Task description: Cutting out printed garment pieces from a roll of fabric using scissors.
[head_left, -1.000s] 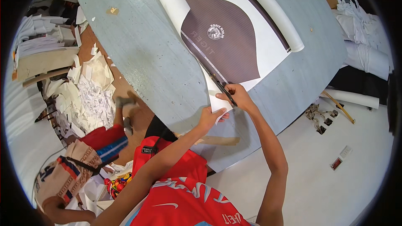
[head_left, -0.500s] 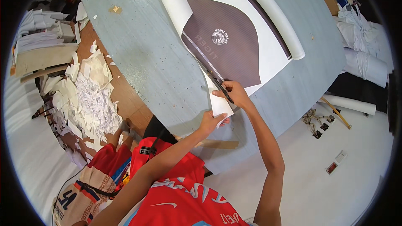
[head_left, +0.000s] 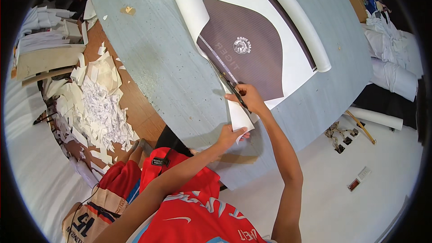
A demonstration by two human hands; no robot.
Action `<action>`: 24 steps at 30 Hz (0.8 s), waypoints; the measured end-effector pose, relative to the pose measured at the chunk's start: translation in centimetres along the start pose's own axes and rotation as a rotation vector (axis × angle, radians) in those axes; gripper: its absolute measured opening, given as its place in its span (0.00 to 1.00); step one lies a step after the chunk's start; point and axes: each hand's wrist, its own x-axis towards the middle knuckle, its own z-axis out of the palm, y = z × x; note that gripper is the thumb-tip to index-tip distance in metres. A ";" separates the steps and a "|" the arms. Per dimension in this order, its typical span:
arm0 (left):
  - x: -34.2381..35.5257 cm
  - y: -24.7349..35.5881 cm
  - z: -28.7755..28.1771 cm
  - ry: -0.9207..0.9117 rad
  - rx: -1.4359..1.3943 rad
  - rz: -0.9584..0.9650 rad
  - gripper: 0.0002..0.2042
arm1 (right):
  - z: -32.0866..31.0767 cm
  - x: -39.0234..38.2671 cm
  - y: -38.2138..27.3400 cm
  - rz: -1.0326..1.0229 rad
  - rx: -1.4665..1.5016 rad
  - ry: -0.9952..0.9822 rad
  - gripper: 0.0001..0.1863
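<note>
A large white printed sheet (head_left: 294, 63) lies on the grey-blue table, bearing a dark brown patterned panel (head_left: 258, 49) with a round white emblem. Black-handled scissors (head_left: 241, 101) are in my right hand (head_left: 251, 98), its fingers closed round the handles. Their blades lie along the panel's left edge, pointing away from me. Nearer me, my left hand (head_left: 230, 137) pinches the end of a white paper strip (head_left: 240, 118) beside that edge. The blade tips are hard to make out against the dark print.
The sheet's left margin (head_left: 191, 6) curls up, and its right side ends in a white roll (head_left: 310, 36). Paper scraps (head_left: 101, 108) heap on the floor at left, near another person's legs. White wrapped bundles (head_left: 393, 78) and a pale tube (head_left: 378, 118) lie beyond the table's right edge.
My right hand and the scissors have advanced slightly away from me along the panel's left edge. My left hand keeps its pinch on the strip. The whole view has shifted a little.
</note>
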 end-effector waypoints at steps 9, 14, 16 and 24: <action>-4.0 12.4 -3.5 -0.272 1.712 0.149 0.23 | 0.8 0.4 -0.3 -0.011 -0.043 0.070 0.32; 1.3 29.1 -5.8 -0.110 1.212 0.810 0.18 | 1.6 0.1 -2.4 0.000 -0.171 0.123 0.33; 4.1 31.2 -6.7 -0.124 1.079 0.900 0.17 | 1.7 0.0 -2.7 0.011 -0.145 0.112 0.31; 6.6 27.3 -13.0 0.949 1.176 0.880 0.23 | 1.3 0.4 -2.3 0.018 -0.132 0.066 0.32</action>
